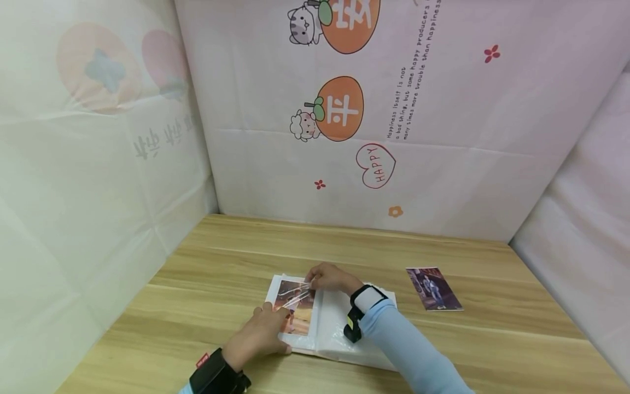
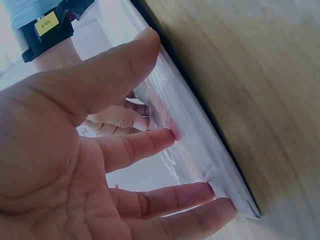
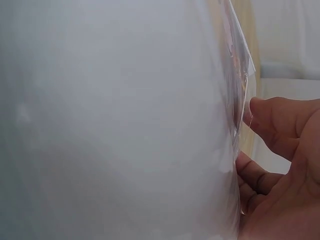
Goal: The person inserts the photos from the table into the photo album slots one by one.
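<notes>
A photo album [image 1: 351, 323] with white pages lies spread on the table. On its left page is a photo [image 1: 298, 324] in warm brown tones, with shiny clear film [image 1: 295, 297] creased over it. At the photo's upper right corner my right hand [image 1: 331, 278] pinches the film; the right wrist view shows its thumb [image 3: 274, 117] against the clear edge. My left hand [image 1: 261, 331] rests on the left page's outer side. In the left wrist view its fingers [image 2: 145, 150] are nearly straight, tips on the page, with the thumb near the album's edge.
A loose dark purple photo [image 1: 434, 289] showing a standing figure lies to the right of the album. The wooden table [image 1: 206, 295] is enclosed by white printed cloth [image 1: 443, 180] at the back and on both sides.
</notes>
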Action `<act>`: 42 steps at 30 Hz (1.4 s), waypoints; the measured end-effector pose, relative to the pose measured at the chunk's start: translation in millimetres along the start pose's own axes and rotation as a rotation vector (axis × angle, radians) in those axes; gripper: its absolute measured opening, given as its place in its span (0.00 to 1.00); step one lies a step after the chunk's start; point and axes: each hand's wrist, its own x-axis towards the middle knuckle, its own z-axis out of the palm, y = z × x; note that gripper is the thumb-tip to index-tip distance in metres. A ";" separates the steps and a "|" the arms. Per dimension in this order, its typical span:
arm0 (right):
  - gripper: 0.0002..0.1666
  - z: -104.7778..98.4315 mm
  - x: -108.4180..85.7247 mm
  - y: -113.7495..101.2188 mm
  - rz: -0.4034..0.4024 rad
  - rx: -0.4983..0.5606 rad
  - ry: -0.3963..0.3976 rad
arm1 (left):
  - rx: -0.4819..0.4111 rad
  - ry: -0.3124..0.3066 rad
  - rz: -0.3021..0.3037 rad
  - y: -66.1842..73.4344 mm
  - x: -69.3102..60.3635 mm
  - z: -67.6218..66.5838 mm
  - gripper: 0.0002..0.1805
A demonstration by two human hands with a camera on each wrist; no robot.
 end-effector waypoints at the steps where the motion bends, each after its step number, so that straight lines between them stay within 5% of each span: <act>1: 0.08 0.1 0.3 -0.1 0.001 -0.005 0.001 | -0.002 0.002 0.000 -0.1 -0.2 0.1 0.39; 14: 0.24 -7.0 -9.3 3.3 -0.020 -0.168 -0.002 | -0.010 -0.012 0.005 0.4 0.4 -0.5 0.39; 24: 0.31 -22.9 -44.2 -1.6 -0.056 -0.343 -0.047 | -0.005 -0.007 0.011 0.7 0.2 -0.4 0.40; 31: 0.29 -29.5 -78.9 4.0 -0.122 -0.502 0.008 | -0.021 -0.010 0.004 0.5 0.1 -2.5 0.40; 37: 0.28 -31.8 -106.6 15.8 -0.205 -0.516 0.062 | -0.018 -0.011 0.005 0.9 0.2 -3.1 0.40; 42: 0.29 -32.6 -125.3 26.0 -0.184 -0.444 0.093 | -0.019 -0.007 0.006 0.9 -0.2 -1.9 0.41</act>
